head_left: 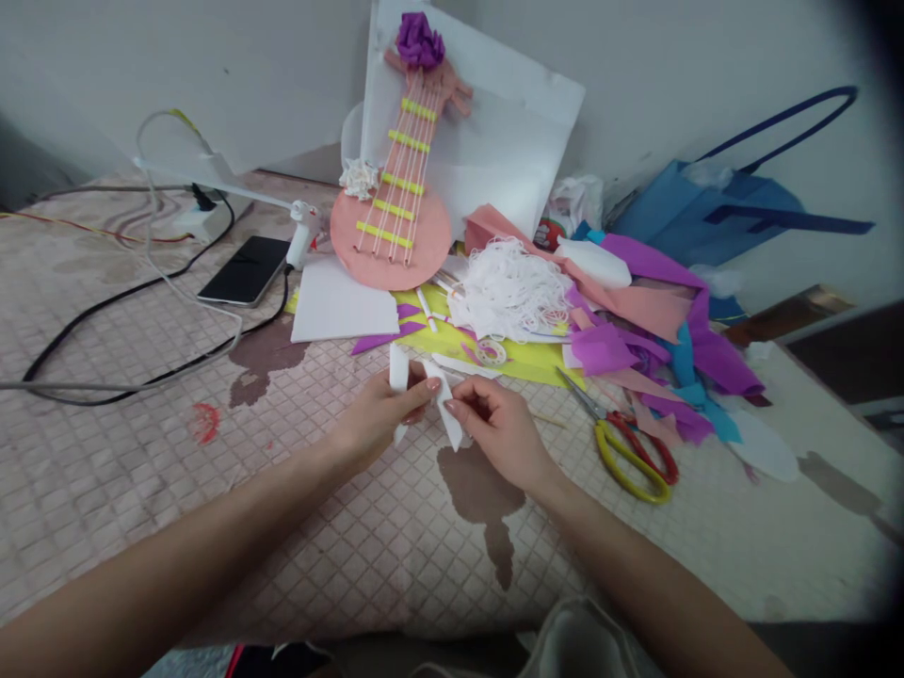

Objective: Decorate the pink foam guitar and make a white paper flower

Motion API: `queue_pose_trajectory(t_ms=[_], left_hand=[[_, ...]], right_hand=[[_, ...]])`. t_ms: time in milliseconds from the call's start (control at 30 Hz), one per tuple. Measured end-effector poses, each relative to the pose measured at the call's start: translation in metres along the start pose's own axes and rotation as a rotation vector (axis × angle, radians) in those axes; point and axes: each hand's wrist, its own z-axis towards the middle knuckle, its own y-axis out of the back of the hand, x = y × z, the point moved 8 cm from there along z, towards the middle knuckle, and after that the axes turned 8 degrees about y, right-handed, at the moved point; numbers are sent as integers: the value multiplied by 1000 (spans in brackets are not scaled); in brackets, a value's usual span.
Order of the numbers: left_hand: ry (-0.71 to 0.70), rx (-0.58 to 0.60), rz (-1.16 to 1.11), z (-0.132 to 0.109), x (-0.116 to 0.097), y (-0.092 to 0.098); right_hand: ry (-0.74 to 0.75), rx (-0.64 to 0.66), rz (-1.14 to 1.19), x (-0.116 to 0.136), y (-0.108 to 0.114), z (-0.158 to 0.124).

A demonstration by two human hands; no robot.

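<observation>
While the pink guitar (406, 168) is standing strung and flowered, my left hand (388, 403) and right hand (500, 426) are pinching white paper (453, 429), close together; piece evidently not yet attached.

The strip (450, 430) at my right hand (500, 428) was white; the scissor handles (603, 435) to its right, yellow and red; the worktop (317, 546) beneath it, crisscrossed.

Single head-worn camera. Faces forward and down over bench (120, 471) toward wall (636, 75). Close range to left grip (381, 411) and right grip (505, 433), both near frame centre.
</observation>
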Motion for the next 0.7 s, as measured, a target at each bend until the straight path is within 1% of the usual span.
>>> queue_pose_trajectory(t_ms=[167,267,433,567,700], left_hand=[[143,-36,-289,4,14,2],[155,-14,-310,4,17,-2],[163,-71,-317,-1,21,-3],[158,-51,-360,-3,21,-10],[176,30,-390,-4,18,-20]], right_hand=[[-145,-84,331,-12,-1,0],[-178,-103,462,-10,-9,-2],[-209,-115,505,-5,-20,-4],[-264,-79,516,-9,-29,-5],[-282,-75,500,-10,-31,-5]])
